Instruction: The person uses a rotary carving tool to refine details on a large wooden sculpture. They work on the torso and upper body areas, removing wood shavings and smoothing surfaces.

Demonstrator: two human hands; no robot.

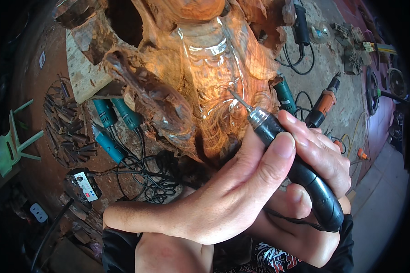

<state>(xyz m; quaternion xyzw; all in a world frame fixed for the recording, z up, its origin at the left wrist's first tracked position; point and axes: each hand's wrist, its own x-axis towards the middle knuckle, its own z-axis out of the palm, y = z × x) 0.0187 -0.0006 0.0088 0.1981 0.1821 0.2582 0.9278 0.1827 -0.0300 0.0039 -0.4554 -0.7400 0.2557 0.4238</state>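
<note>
A large reddish-brown wood carving (209,86) with wet-looking, shiny relief fills the upper middle. My right hand (325,157) wraps around a black rotary carving tool (312,177), its fingers over the far side and its thumb nearer me. From the left, my left hand (241,191) closes on the front of the same tool, with the thumb lying along the barrel; its other fingers are partly hidden. A thin metal bit (238,99) points up and left over the carved surface. Whether the bit touches the wood I cannot tell.
Several teal power tools (108,144) lie left of the carving with tangled black cords (157,182). An orange and black grinder (322,105) lies at right. Wood-coloured bits (70,132) are heaped at left near a green chair (9,145). A control box (85,186) sits lower left.
</note>
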